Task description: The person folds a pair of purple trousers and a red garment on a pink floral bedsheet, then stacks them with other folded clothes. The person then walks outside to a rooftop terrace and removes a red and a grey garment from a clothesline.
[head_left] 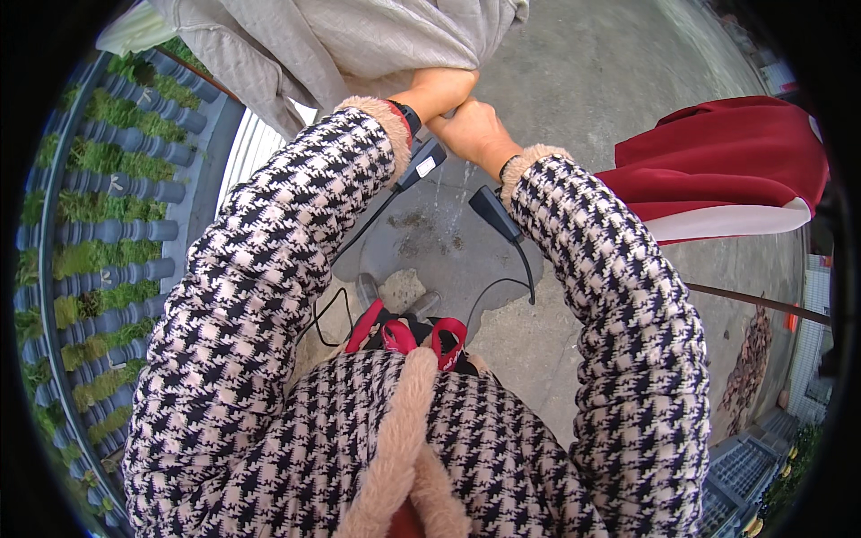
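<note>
A light grey garment (350,36) hangs in front of me at the top of the view, its upper part beyond the frame. My left hand (446,90) is closed on its lower edge. Just below and to the right, my right hand (475,133) is closed too, its fist pressed against the left one. The cloth between my fingers is mostly hidden. Drops of water (457,202) fall below my hands toward wet concrete. Both wrists wear dark bands, and black devices (420,164) with cables hang near them.
A dark red garment with a white edge (717,170) hangs at the right, near a thin brown pole (762,303). Along the left runs a blue-grey balustrade (117,229) with greenery behind. My red and black shoes (399,336) stand on the concrete ground (565,72).
</note>
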